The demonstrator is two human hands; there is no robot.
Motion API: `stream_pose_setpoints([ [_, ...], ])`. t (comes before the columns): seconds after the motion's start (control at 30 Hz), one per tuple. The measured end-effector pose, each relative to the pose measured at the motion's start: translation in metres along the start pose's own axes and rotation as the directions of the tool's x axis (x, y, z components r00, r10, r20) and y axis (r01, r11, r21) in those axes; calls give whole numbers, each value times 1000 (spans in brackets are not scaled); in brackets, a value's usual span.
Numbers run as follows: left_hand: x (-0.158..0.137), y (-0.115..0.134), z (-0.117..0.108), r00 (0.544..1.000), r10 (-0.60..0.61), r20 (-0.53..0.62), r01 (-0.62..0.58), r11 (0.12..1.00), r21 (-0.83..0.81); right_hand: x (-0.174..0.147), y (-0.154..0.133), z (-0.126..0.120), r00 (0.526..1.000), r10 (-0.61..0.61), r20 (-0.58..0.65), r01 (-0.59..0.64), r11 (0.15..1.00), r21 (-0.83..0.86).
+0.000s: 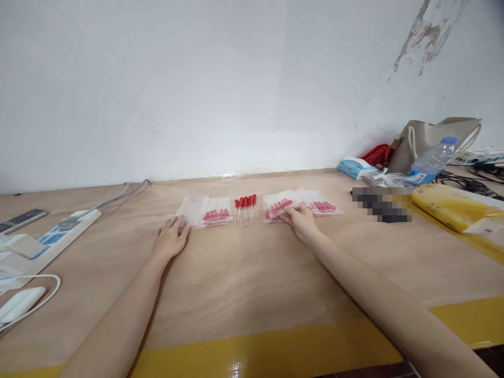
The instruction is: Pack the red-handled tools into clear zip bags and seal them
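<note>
My left hand (171,239) lies on the table with its fingers spread, fingertips at the edge of a flat transparent bag (193,207). My right hand (301,221) pinches the lower edge of a small zip bag (275,205) holding red-ended pieces. Beside that one, partly under my fingers, is another bag (321,202) with red pieces. Between my hands stands a row of loose red-topped droppers (245,203) with thin, see-through stems. A further bag (218,212) with red ends showing lies just left of them.
On the left are a power strip (81,220) with plugs and cables and a phone (23,220). To the right lie a tissue pack (356,167), a plastic bottle (433,160), a beige bag (429,136), a yellow package (452,206) and a blurred dark item (380,205). A wall (236,89) rises behind.
</note>
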State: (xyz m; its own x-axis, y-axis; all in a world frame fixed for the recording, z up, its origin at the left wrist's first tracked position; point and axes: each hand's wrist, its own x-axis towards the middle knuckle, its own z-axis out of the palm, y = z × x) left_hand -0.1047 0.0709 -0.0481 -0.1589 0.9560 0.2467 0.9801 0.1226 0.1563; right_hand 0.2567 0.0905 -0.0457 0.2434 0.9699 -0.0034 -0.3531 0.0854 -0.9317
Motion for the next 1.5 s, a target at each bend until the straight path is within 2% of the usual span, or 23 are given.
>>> stream_pose_setpoints([
  [0.1,1,2,-2,999,7,54,-7,1000,2,-3,10,-6,997,-71,37,78,971,-227],
  [0.2,1,2,-3,999,-40,13,41,998,-50,-2,11,-16,972,-234,3,206,848,-489],
  [0.27,0,0,-2,995,-92,-34,87,988,-126,-1,8,-21,923,-379,-63,269,754,-600],
  [0.37,1,-4,0,971,-197,-137,150,943,-297,-2,3,-24,816,-567,-111,340,626,-702],
  [0.43,3,-6,1,948,-254,-194,167,911,-378,-4,0,-23,765,-637,-93,382,566,-731],
  [0.5,3,-7,0,925,-282,-253,155,891,-427,-5,-3,-20,742,-669,-49,419,520,-744],
  [0.57,2,-3,-4,900,-277,-336,85,868,-489,-6,-5,-14,758,-651,38,458,490,-742],
  [0.67,-7,12,-15,881,-177,-439,-106,830,-548,-4,-10,1,824,-503,260,514,473,-716],
  [0.73,-17,27,-24,899,-21,-437,-255,788,-561,-2,-15,15,845,-380,376,522,432,-736],
  [0.77,-23,35,-28,903,97,-418,-342,750,-566,0,-18,24,855,-324,406,511,388,-767],
  [0.8,-30,42,-31,879,311,-360,-473,658,-586,2,-21,33,866,-272,419,494,336,-802],
  [0.83,-36,49,-34,818,497,-289,-558,566,-607,5,-23,42,878,-225,422,474,283,-834],
  [0.9,-47,60,-38,680,716,-158,-627,457,-631,11,-26,59,896,-151,417,442,213,-871],
  [0.93,-52,64,-39,635,767,-92,-632,448,-633,15,-26,67,902,-130,412,431,202,-879],
  [1.0,-61,70,-41,612,790,33,-607,496,-621,22,-24,80,912,-112,394,409,211,-888],
  [1.1,-73,81,-40,627,769,125,-581,569,-582,31,-13,92,934,-112,340,358,230,-905],
  [1.3,-90,104,-26,536,828,166,-699,545,-463,38,12,102,967,-90,240,256,289,-922],
  [1.5,-95,108,-27,566,814,129,-712,562,-420,41,6,102,978,-88,189,209,379,-901],
])
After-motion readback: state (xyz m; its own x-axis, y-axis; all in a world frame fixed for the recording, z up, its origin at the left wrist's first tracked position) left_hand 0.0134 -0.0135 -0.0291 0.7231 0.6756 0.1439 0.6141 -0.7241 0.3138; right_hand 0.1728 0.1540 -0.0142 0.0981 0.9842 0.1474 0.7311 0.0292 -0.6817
